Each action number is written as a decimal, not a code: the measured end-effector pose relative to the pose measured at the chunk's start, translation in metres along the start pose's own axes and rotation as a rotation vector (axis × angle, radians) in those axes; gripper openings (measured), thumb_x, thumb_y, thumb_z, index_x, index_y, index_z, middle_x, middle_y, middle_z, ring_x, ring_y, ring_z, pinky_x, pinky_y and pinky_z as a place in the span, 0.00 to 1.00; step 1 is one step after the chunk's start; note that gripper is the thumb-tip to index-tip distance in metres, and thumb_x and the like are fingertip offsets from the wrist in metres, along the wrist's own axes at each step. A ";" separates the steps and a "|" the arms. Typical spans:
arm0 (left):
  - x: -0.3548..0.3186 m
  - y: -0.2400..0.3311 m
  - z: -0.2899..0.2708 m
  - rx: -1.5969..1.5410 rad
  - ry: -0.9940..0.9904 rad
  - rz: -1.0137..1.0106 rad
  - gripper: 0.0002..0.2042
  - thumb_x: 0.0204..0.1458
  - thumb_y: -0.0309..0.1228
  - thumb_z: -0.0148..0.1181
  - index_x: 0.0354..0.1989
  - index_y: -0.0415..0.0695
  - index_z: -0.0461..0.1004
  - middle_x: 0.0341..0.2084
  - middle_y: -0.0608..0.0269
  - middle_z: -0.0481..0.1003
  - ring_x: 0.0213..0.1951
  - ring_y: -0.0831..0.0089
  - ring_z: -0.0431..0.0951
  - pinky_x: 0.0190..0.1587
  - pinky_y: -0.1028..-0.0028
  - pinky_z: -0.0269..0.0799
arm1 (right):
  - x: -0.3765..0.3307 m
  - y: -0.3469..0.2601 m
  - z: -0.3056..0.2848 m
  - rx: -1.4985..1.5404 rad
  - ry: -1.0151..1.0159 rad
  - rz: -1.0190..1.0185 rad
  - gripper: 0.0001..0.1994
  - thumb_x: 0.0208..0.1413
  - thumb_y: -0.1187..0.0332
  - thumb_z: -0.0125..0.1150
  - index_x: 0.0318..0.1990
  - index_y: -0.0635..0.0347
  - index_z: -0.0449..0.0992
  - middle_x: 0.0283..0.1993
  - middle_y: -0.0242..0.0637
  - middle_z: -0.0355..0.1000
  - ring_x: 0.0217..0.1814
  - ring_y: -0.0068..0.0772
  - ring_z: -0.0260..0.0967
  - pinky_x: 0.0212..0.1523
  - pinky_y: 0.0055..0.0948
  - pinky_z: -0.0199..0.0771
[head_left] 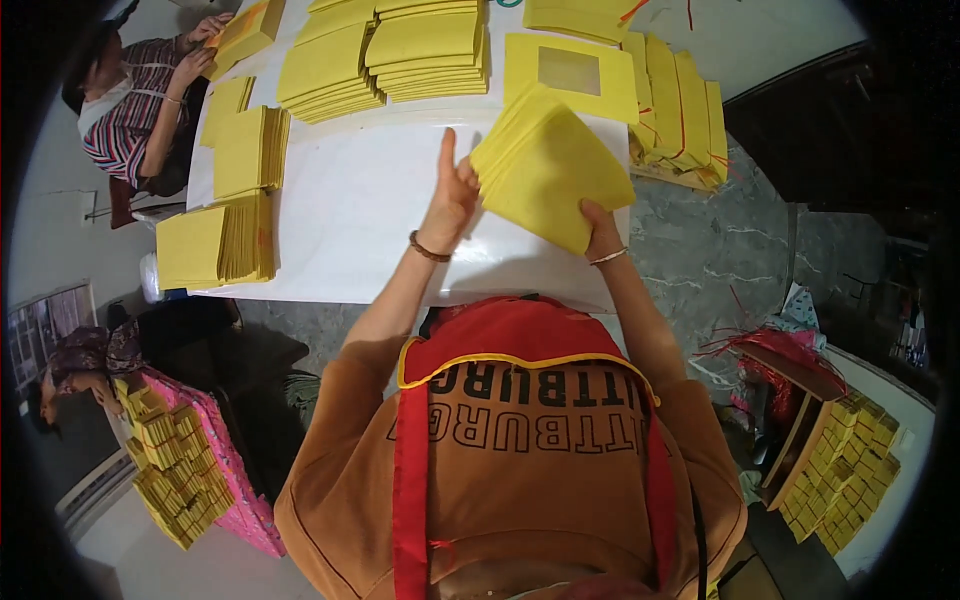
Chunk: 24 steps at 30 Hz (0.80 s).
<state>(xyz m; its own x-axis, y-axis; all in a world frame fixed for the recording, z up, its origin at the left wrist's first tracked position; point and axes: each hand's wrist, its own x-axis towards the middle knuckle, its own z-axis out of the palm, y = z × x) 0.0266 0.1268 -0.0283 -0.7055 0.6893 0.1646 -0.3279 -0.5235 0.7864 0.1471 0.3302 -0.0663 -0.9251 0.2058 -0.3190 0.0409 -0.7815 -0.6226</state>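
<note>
A fanned stack of yellow papers (550,170) is tilted above the white table. My right hand (602,232) grips its lower right corner, thumb on the top face and the other fingers hidden underneath. My left hand (455,198) is beside the stack's left edge, one digit stretched upward and the others bent near the paper. Whether those bent fingers touch the edge is hard to tell. Just beyond the stack lies a flat yellow piece with a greyish rectangle (569,71) in its middle.
Piles of yellow papers (425,50) line the far side of the white table (350,190), with more bundles (215,240) along its left. Red-tied bundles (690,110) stand off the right edge. A co-worker (135,100) handles a yellow block (245,38) at far left.
</note>
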 end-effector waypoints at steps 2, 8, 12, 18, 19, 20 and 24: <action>0.003 -0.023 0.023 0.155 0.215 0.075 0.48 0.41 0.31 0.62 0.65 0.46 0.31 0.58 0.57 0.56 0.56 0.67 0.59 0.56 0.66 0.55 | 0.004 0.014 0.002 0.074 0.010 0.024 0.28 0.44 0.72 0.61 0.55 0.57 0.59 0.52 0.34 0.64 0.51 0.32 0.65 0.50 0.34 0.69; 0.010 -0.001 0.047 0.324 0.122 -0.194 0.31 0.35 0.26 0.67 0.51 0.36 0.61 0.44 0.59 0.68 0.48 0.69 0.67 0.49 0.70 0.64 | -0.002 0.032 -0.005 -0.046 -0.074 -0.073 0.36 0.43 0.68 0.64 0.60 0.53 0.53 0.60 0.33 0.56 0.62 0.33 0.53 0.60 0.35 0.55; 0.006 0.011 0.019 0.511 0.016 -0.156 0.39 0.34 0.28 0.69 0.56 0.38 0.52 0.50 0.57 0.63 0.52 0.68 0.64 0.54 0.69 0.61 | -0.004 -0.032 -0.015 -0.387 -0.321 -0.222 0.56 0.32 0.60 0.73 0.66 0.50 0.36 0.65 0.35 0.47 0.68 0.36 0.42 0.65 0.35 0.42; 0.009 0.007 0.022 0.689 -0.062 -0.078 0.49 0.32 0.32 0.71 0.60 0.39 0.42 0.55 0.53 0.57 0.57 0.63 0.59 0.58 0.65 0.56 | -0.002 -0.062 0.028 -0.963 -0.368 -0.030 0.65 0.21 0.63 0.78 0.65 0.59 0.31 0.64 0.44 0.47 0.69 0.38 0.38 0.65 0.33 0.40; 0.007 0.004 0.020 0.643 -0.059 -0.040 0.50 0.31 0.32 0.72 0.61 0.39 0.41 0.55 0.51 0.58 0.57 0.60 0.59 0.57 0.64 0.57 | -0.001 -0.052 0.026 -0.965 -0.370 -0.030 0.65 0.21 0.63 0.78 0.65 0.59 0.31 0.64 0.44 0.47 0.69 0.38 0.38 0.65 0.33 0.40; 0.011 0.000 0.016 0.643 -0.055 -0.038 0.50 0.31 0.32 0.72 0.61 0.39 0.41 0.55 0.51 0.58 0.57 0.60 0.59 0.57 0.64 0.57 | 0.000 -0.038 0.023 -0.925 -0.319 -0.057 0.65 0.20 0.64 0.79 0.65 0.60 0.31 0.63 0.44 0.48 0.67 0.38 0.42 0.65 0.33 0.42; 0.007 -0.028 -0.010 1.093 -0.247 -0.077 0.51 0.27 0.39 0.72 0.60 0.40 0.43 0.53 0.46 0.59 0.54 0.54 0.62 0.54 0.61 0.58 | 0.014 0.006 -0.016 -1.140 -0.232 -0.242 0.59 0.22 0.61 0.79 0.63 0.62 0.42 0.58 0.45 0.56 0.60 0.41 0.53 0.61 0.35 0.50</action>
<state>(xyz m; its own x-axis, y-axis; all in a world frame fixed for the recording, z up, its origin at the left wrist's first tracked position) 0.0247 0.1409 -0.0549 -0.5236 0.8447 0.1107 0.4475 0.1622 0.8795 0.1403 0.3375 -0.0862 -0.9965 0.0723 -0.0413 0.0589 0.2620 -0.9633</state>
